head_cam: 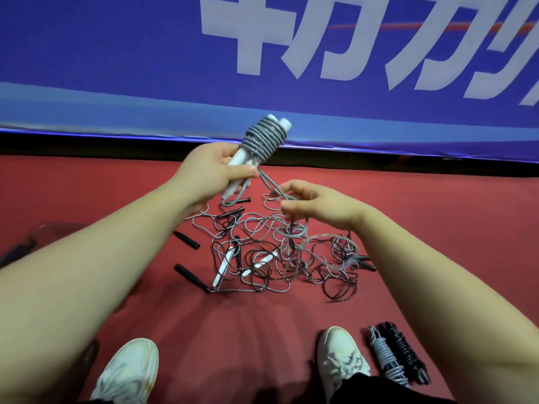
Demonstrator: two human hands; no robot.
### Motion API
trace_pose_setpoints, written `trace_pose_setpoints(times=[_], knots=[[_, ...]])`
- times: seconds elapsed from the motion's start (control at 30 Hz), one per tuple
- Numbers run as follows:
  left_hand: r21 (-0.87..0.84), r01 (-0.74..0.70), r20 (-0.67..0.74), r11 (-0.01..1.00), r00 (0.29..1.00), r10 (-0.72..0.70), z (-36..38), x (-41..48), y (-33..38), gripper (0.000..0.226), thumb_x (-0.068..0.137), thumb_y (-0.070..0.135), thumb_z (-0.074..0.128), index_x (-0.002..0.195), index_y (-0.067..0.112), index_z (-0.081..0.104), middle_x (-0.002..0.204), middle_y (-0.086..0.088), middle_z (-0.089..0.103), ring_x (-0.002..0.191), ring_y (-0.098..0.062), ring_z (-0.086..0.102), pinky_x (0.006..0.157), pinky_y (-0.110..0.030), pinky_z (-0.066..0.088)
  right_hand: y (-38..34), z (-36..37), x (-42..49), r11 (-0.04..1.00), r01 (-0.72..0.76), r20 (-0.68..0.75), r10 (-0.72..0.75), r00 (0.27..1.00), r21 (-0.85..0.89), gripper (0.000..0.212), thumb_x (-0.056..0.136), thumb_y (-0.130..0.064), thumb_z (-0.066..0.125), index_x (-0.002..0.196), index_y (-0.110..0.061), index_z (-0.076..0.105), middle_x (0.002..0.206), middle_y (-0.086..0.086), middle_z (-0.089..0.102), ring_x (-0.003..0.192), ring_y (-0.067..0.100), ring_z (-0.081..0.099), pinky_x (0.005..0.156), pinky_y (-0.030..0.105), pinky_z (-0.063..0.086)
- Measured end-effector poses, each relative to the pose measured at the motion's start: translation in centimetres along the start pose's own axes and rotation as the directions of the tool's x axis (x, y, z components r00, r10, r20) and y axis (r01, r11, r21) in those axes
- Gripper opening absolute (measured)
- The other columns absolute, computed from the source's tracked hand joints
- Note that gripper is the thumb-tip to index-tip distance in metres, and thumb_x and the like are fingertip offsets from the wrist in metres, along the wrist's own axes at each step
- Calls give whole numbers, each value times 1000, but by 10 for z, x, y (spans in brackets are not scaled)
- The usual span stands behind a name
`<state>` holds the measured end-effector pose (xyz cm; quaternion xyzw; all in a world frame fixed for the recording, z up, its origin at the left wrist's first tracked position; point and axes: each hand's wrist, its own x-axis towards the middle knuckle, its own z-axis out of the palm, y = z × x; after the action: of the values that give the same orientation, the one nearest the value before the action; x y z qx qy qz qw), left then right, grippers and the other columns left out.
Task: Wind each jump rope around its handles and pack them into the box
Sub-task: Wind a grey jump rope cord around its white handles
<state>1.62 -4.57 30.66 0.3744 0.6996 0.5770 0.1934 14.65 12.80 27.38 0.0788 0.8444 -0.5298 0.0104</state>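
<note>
Forearms reach out to the left hand (210,173), gripping the paired white handles (237,158) tilted up and away, while the right hand (318,204), lower and just beside it, pinches the loose grey rope (269,183) trailing from the coil (264,138).

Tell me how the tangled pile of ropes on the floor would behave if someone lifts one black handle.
The tangled pile would probably drag along in a floppy clump, since its thin cords loop through one another. It looks light for its spread. The round black handle may roll on the smooth red floor if pushed.
</note>
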Motion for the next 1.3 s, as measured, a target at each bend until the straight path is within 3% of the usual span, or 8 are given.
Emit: trace_pose_setpoints(times=[0.3,0.43,0.53,0.63,0.7,0.83,1.13,1.3], knots=[[235,59,-294,970,956,13,-57,4,-31,25,83,5,68,107,11,65,93,-13,69,67,-19,63,70,-33,54,27,14,24,865,-130,-85,101,991,-485,16,97,-10,47,107,-11,59,81,-9,59,78,11,55,61,8,39],[189,-2,-280,982,958,56,-57,3,-22,25,84,3,66,101,21,65,86,-3,67,59,-5,63,61,-20,53,82,7,24,634,-439,-367,251,896,-637,17,91,-11,44,89,-21,57,94,-1,66,93,24,61,81,30,46],[77,-12,-213,997,977,28,-47,4,-13,19,85,1,64,90,19,64,81,-4,66,60,-8,64,59,-22,52,111,4,18,617,-573,-408,404,819,-539,26,94,-29,49,114,-15,57,125,14,56,109,30,57,97,40,45],[87,1,-149,996,989,12,-33,6,-12,15,84,2,65,95,13,65,75,-2,66,59,-8,63,56,-20,50,97,14,14,772,-595,-8,609,793,-226,72,81,-39,70,140,-14,38,148,11,36,136,26,34,114,41,23],[81,11,-112,997,994,-2,-26,6,-13,13,84,2,66,91,13,66,72,-2,66,60,-12,62,58,-24,50,76,18,16,829,-548,182,525,831,112,84,60,-21,78,136,-24,41,148,9,36,133,20,34,113,37,18],[82,22,-81,996,997,-15,-17,7,-12,14,84,3,66,81,16,65,71,-7,65,66,-21,61,62,-27,52,27,26,35,863,-170,23,181,983,476,60,57,-6,52,114,-27,49,113,-1,56,105,8,50,83,21,34],[48,-47,-278,998,959,58,-43,11,5,17,84,1,64,97,11,65,78,-3,66,56,-5,62,56,-22,52,16,61,54,968,22,-157,18,987,248,19,101,-20,41,85,-17,51,54,-8,34,42,6,34,48,23,35],[-66,-25,-345,998,939,1,-57,10,2,11,85,0,63,92,9,65,74,-3,63,54,-5,61,54,-21,50,93,36,39,766,-363,-289,238,927,-531,14,98,-19,38,102,-19,51,105,13,62,87,27,57,76,34,43]])
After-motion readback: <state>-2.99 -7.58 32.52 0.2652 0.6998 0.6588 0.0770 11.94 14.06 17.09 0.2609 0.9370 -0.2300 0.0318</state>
